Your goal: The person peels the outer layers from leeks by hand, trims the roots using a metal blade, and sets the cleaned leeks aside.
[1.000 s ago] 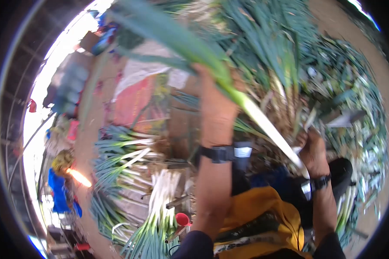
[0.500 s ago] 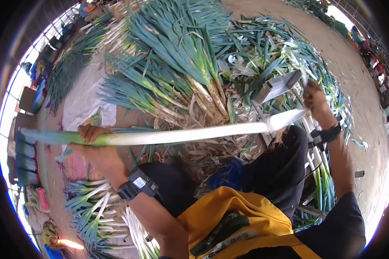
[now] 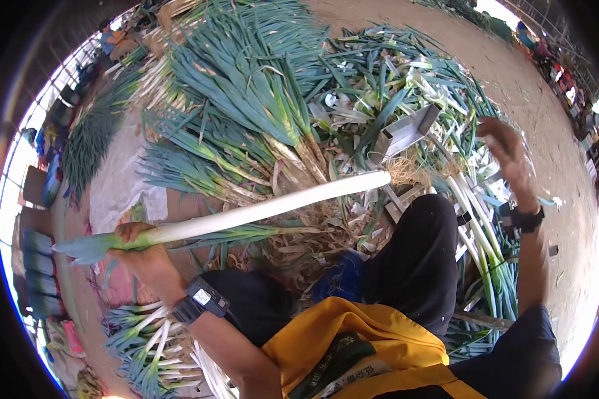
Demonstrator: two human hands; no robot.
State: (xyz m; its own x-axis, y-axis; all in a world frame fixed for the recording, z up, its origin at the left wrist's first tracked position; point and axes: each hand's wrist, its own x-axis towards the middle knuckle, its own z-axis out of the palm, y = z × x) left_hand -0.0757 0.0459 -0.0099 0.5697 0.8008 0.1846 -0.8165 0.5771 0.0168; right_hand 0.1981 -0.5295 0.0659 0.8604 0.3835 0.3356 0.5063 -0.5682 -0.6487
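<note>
My left hand [image 3: 140, 253] is wrapped round the green end of a large leek [image 3: 266, 210], whose white shaft stretches right across the view to its pale root end. Stringy roots [image 3: 406, 171] show just beyond that end, beside a metal bracket [image 3: 406, 135]. At the right, my right hand [image 3: 506, 149] is raised away from the leek, its fingers apart and slightly blurred, holding nothing that shows. Behind the held leek lies a pile of untrimmed leeks [image 3: 239, 86] with brown, soiled bases.
Peeled leaves [image 3: 412, 80] are heaped beyond the bracket. White-stemmed leeks [image 3: 476, 226] lie by my right knee, and more leeks [image 3: 153, 346] lie at lower left. A white sheet [image 3: 123, 173] is on the ground. Other people [image 3: 113, 40] are in the far background.
My right hand has moved off the leek's right end, outward and right, and opened. The white layer stretched from that end is gone from it. My left hand still holds the leek, now more tilted.
</note>
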